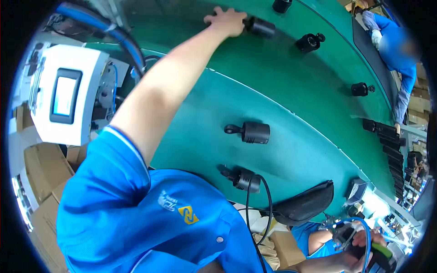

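My left arm reaches far across the green bench, and my left hand [227, 22] has its fingers spread at the bracket end of a black bullet camera [261, 27]. Whether it grips that bracket is hard to see. Closer to my body another black bullet camera [256, 133] lies on its side, its round bracket pointing left. Beside my shirt sits a further camera [246, 180] with a black cable looped from it. Low on the right, my right hand [351, 260] appears closed around something dark with a green part, near a blue hose; the shape is unclear.
More cameras [309, 42] stand along the green belt [291, 77], with a row of black pieces [393, 159] at its right end. A co-worker [398, 50] reaches in there. A white machine [68, 95] with a screen stands left. A black zip case [305, 203] lies near the bench edge.
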Demonstrator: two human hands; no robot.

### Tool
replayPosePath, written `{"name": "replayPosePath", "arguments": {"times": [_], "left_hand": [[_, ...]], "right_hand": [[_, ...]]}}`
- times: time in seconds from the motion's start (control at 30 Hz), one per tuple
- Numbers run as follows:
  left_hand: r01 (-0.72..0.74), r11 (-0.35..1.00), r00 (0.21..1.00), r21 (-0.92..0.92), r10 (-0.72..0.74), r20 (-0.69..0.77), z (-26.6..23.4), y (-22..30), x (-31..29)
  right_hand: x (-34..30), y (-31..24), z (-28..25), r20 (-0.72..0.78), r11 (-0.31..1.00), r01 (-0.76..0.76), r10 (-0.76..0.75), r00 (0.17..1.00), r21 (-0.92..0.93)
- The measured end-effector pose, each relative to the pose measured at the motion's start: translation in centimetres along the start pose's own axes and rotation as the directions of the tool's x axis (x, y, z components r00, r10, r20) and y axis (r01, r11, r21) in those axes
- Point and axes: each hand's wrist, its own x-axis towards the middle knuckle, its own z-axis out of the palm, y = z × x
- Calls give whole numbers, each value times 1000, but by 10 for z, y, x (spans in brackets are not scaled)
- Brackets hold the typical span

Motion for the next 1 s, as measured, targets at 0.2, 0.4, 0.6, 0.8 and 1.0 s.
{"name": "replayPosePath", "arguments": {"times": [0.2,0.4,0.6,0.8,1.0], "left_hand": [[-162,986,979,45,167,-117,6,-18,-174],[-292,949,949,121,303,-87,41,-28,-262],[-400,903,899,-156,420,123,-16,-31,-248],[-247,880,842,-406,-13,-540,-9,11,-47],[33,990,939,-138,-78,-336,-16,-13,82]], "right_hand": [[-10,-6,36,-194,984,104,-74,978,147],[-1,-3,28,-157,946,27,25,987,323],[16,-16,38,-236,971,118,-67,970,210],[24,10,23,-212,968,117,-69,975,222],[25,23,7,-268,984,61,-14,963,169]]}}
